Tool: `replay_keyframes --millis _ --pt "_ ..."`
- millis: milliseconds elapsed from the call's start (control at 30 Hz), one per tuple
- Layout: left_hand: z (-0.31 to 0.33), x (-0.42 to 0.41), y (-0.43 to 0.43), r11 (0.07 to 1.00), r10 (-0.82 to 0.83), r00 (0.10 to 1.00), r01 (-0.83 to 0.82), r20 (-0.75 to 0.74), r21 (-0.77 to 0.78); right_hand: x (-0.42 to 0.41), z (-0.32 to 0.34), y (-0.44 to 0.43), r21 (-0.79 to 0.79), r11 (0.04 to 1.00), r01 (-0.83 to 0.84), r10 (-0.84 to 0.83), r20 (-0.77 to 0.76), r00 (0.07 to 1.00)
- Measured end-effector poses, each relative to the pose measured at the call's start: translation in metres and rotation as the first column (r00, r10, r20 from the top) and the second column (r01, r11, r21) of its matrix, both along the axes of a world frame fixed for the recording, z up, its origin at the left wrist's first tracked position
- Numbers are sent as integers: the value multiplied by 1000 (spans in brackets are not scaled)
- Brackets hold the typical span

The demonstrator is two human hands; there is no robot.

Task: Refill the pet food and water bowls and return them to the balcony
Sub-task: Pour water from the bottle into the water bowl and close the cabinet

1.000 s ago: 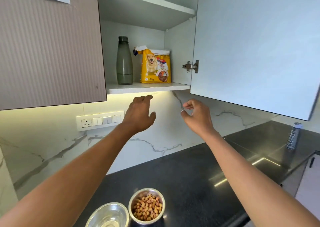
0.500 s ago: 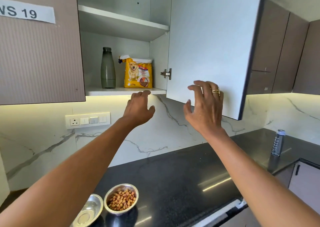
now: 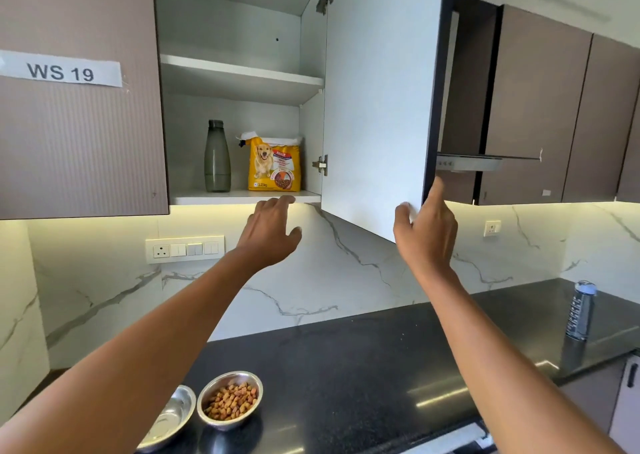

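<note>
Two steel bowls sit at the near left edge of the black counter [image 3: 363, 367], touching or nearly so: the food bowl [image 3: 230, 400], heaped with brown kibble, and to its left the water bowl [image 3: 171, 415], partly hidden by the left forearm, its water level hard to read. Both look like thin, rigid, polished metal, so they should be light in themselves but slick. The kibble is loose and will slide if that bowl tips, and any water will slosh. My judgement is that each is best taken by the rim with fingers under the flared lip and thumb on top, kept level, one bowl per hand.

Up on the lower shelf [image 3: 242, 197] of the open cupboard stand the yellow dog-food bag [image 3: 273, 166], its top folded over, and a grey bottle [image 3: 217, 157] to its left. The bag looks soft and crinkly, and is likely to slump if gripped high.

The left hand [image 3: 272, 231] hovers just below the shelf's front edge, fingers loosely spread and holding nothing. The right hand [image 3: 424, 231] is at the lower outer corner of the cupboard door [image 3: 374, 107], thumb on the inner face and fingers round the edge, apparently pinching it, perhaps to swing it. A clear bottle [image 3: 580, 311] stands far right on the counter.
</note>
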State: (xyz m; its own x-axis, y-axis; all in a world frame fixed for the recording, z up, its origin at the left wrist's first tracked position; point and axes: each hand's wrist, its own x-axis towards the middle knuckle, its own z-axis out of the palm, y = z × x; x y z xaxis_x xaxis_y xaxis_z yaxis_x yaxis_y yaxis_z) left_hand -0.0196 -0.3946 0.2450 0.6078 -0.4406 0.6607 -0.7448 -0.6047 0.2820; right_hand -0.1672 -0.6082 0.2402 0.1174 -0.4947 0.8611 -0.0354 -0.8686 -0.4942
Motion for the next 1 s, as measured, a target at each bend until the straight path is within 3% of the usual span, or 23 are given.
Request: replay_keyframes --millis 200,367,700,1000 --pt "-6 14 21 998 68 997 -68 -35 -10 19 -11 15 -65 976 -210 216 108 970" --pt "-14 28 45 992 128 990 -128 -59 0 33 -8 48 -269 919 -287 317 77 945" --pt "-7 70 112 971 241 970 -241 -38 -3 110 -11 160 -313 881 -354 356 -52 933" --pt "26 111 186 951 309 951 -309 7 1 199 -6 247 -293 911 -291 224 -241 944"
